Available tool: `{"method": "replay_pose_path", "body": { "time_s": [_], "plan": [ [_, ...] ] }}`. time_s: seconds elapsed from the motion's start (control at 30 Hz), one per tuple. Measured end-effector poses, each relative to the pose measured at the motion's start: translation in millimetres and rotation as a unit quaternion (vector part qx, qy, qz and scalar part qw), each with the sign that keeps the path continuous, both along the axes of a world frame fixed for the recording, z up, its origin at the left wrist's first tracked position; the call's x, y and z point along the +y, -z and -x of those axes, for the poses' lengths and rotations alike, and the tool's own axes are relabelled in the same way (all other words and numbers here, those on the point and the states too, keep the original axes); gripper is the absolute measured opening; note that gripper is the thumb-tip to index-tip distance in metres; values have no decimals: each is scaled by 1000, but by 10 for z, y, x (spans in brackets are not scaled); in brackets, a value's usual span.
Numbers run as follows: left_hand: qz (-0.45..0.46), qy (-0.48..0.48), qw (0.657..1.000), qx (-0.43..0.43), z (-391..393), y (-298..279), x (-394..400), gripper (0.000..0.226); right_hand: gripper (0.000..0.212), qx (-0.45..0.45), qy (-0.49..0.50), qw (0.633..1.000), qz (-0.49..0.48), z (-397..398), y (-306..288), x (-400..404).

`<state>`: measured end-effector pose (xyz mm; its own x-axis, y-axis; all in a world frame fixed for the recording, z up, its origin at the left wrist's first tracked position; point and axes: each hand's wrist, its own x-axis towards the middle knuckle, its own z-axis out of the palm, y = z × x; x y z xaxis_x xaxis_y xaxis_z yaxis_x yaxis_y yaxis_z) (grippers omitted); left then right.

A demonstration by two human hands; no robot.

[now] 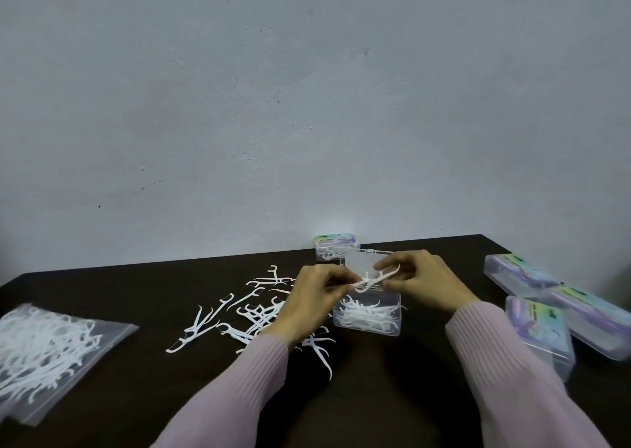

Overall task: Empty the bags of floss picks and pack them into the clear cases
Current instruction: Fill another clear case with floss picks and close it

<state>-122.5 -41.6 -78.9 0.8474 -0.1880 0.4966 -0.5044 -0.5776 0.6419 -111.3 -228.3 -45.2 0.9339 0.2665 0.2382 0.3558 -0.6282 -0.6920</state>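
- Left hand (316, 297) and right hand (418, 277) are both pinching a few white floss picks (374, 281) between fingertips, just above the open clear case (368, 314).
- Case is sitting part-filled on the dark table (136, 396).
- Loose picks (239, 314) are lying left of it.
- Sealed bag (44, 345) is resting far left.
- Closed cases (546, 307) are stacking at right.

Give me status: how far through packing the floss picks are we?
Partway. Done: one closed case by the wall holds picks, and one bag's worth lies as loose picks on the table. In hand: both hands, left hand and right hand, hold a floss pick over the open case, partly filled. Left: the loose pile, the full bag, and three closed cases on the right, contents unclear.
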Motion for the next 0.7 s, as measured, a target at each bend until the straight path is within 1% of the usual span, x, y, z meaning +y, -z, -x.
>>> {"method": "replay_pose_path", "body": {
  "time_s": [0.1, 0.23, 0.3, 0.37, 0.43, 0.5, 0.57, 0.63, 0.7],
  "plan": [
    [-28, -5, 1000, 3, -24, 21, -14, 18, 16, 22, -5, 1000, 8, 1, 2, -65],
    [-33, -3, 999, 13, -27, 38, -22, 23, 14, 30, 5, 999, 37, -13, 57, -57],
    [0, 18, 999, 32, -9, 33, -23, 27, 14, 26, 4, 999, 43, -12, 71, -35],
    [60, 47, 996, 55, 6, 26, -19, 28, 13, 36, -11, 998, 48, -11, 86, -15],
    [97, 48, 992, 59, 18, 14, 6, 27, 15, 48, -32, 997, 59, -8, 89, -3],
    [80, 23, 996, 43, 22, 1, 66, 24, 16, 43, -34, 996, 75, -13, 85, -17],
    [32, -6, 999, 27, 22, -12, 148, 21, 17, 32, -18, 995, 88, -13, 69, -34],
    [8, -9, 999, 40, 14, -13, 226, 19, 19, 26, -11, 995, 91, -8, 61, -46],
    [-5, 6, 998, 70, 10, 1, 273, 16, 18, 38, -25, 995, 91, 0, 61, -34]
  ]
}}
